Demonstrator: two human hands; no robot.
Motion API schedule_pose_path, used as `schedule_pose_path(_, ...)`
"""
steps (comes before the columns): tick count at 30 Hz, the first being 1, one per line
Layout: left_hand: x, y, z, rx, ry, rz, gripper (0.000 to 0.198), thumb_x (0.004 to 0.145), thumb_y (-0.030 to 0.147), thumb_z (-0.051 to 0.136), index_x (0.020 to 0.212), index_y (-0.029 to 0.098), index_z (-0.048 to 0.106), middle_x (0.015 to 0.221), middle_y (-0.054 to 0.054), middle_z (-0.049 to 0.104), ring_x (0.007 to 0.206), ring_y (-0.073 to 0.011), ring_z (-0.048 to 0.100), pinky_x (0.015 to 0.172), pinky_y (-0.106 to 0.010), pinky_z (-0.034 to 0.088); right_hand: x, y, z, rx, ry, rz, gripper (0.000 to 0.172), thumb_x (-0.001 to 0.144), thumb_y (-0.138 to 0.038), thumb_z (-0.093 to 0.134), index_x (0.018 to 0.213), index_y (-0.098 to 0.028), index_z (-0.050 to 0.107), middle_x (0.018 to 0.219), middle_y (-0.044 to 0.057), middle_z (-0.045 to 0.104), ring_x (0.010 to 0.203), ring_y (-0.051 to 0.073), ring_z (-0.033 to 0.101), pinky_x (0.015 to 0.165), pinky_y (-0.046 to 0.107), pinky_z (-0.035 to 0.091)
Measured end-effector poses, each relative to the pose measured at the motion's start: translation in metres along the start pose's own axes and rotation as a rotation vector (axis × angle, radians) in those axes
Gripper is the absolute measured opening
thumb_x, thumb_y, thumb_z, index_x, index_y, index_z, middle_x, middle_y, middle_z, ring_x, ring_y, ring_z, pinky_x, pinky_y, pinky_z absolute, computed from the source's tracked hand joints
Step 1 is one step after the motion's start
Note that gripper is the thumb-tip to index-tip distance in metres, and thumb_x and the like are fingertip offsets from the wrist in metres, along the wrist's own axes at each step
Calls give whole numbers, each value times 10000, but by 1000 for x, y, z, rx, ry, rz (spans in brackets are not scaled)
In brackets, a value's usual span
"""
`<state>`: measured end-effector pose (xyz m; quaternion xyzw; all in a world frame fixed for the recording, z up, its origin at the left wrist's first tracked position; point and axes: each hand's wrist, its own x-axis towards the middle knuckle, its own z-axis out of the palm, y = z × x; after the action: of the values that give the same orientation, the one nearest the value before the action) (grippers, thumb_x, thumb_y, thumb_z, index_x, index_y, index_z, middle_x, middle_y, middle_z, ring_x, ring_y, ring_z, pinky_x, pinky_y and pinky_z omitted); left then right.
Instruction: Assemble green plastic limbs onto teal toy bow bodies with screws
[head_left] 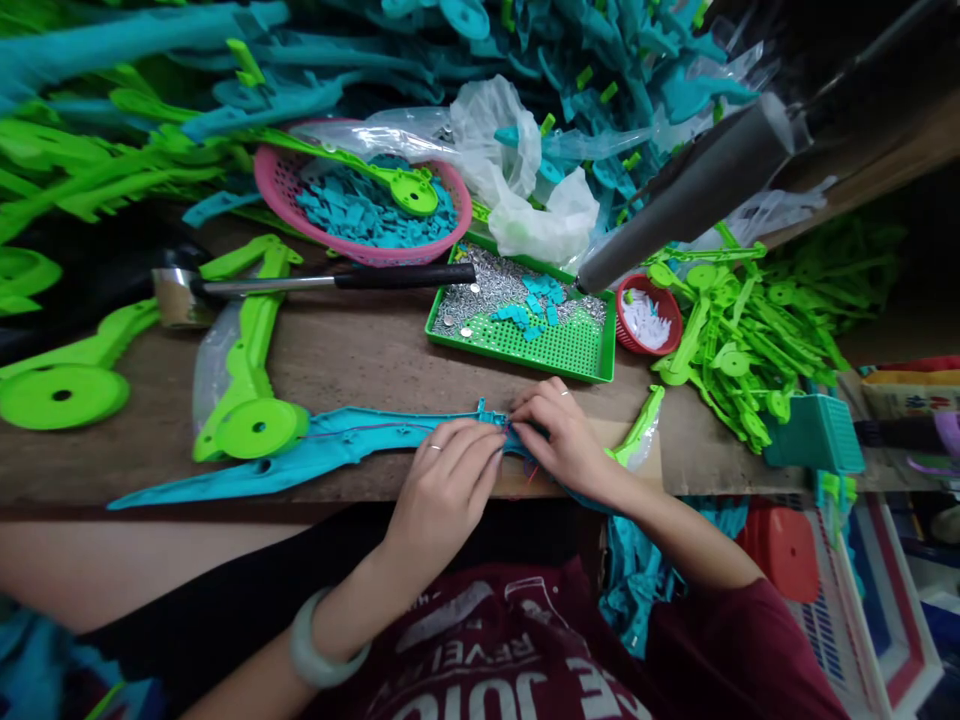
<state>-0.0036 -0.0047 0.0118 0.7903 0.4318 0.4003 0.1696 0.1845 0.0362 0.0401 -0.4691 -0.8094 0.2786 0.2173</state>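
Note:
A long blue plastic shell (pixel 352 436) lies across the near edge of the bench, its hollow side up. Thin wires run along its inside from a round lime-green part (pixel 260 428) at the left. My left hand (pixel 454 465) rests over the shell's middle, fingers bent and pressed together at the wires. Close beside it, my right hand (pixel 555 430) has its fingertips pinched at the same spot, near a small blue upright piece (pixel 482 408). Whatever sits between the fingertips is mostly hidden. Reddish wire ends (pixel 532 472) show below the right hand.
Behind the hands is a green tray (pixel 525 360) of screws and small blue pieces. A hammer (pixel 315 283) lies left of it, before a pink basket (pixel 360 252). A grey powered screwdriver (pixel 690 190) hangs above. Lime-green parts (pixel 735 340) are heaped right, near a red basket (pixel 649 345).

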Motion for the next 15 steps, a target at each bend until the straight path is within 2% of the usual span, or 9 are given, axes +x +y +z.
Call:
schedule_pose_path(8, -3, -3, -2, -2, -2, 52, 207, 933, 57, 594, 1125, 103, 657, 1073, -120, 724, 1039, -251, 619, 935, -421, 544, -2, 2, 6, 133, 88, 33, 123, 962, -179, 577, 844, -206, 599, 923, 39, 672, 907, 181, 610, 927, 399, 430)
schedule_pose_path(15, -6, -4, 0, 19, 3, 84, 223, 928, 51, 586, 1119, 112, 686, 1066, -115, 735, 1034, -248, 635, 930, -414, 542, -1, 2, 4, 189, 74, 78, 125, 935, -195, 631, 812, -205, 650, 931, 44, 708, 920, 191, 634, 894, 399, 447)
